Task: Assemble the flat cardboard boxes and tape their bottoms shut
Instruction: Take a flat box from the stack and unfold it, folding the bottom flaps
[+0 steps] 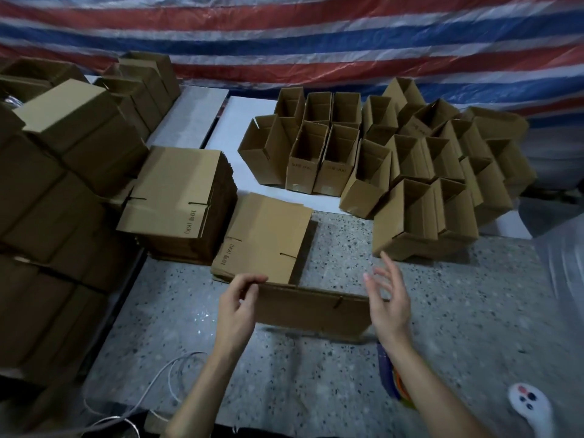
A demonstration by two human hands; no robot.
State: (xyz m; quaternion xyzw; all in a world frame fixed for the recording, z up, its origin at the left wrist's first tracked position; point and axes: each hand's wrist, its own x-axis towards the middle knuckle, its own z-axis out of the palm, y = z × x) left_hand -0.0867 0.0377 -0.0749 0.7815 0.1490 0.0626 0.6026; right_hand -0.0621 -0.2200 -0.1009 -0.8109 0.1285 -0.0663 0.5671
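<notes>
- Far left, tall stacks of bundled cardboard (47,191) are crowding the edge of the view, brown and dim
- Just right of them, a stack of flat boxes (177,197) is sitting on the floor, its top sheet showing two slots and a printed mark
- Low left, a white cable (158,384) is looping across the speckled floor (458,327)
- Against that stack's right side, a lower pile of flats (268,238) is lying on the floor
- Now the left hand (237,308): it is pinching the upper left corner of the flat box (313,308), thumb on the near face and fingers curling over the top edge
- The flat box itself is standing on edge just in front of the lower pile, its length running left to right between the two hands
- The right hand (388,298) is hovering at the box's right end, fingers spread wide and blurred, gripping nothing; I cannot tell whether the palm is touching the cardboard
- Under the right forearm a blue and orange thing (392,377) is peeking out, too hidden to identify
- Beyond the hands, to the right, the assembled boxes (379,153) are standing open-topped in a tight cluster, several leaning, the far ones resting on a white board (240,121)
- Bottom right, a white object with dark dots (527,403) is lying on the floor
- Across the whole back, a red, white and blue striped tarp (316,42) is hanging
</notes>
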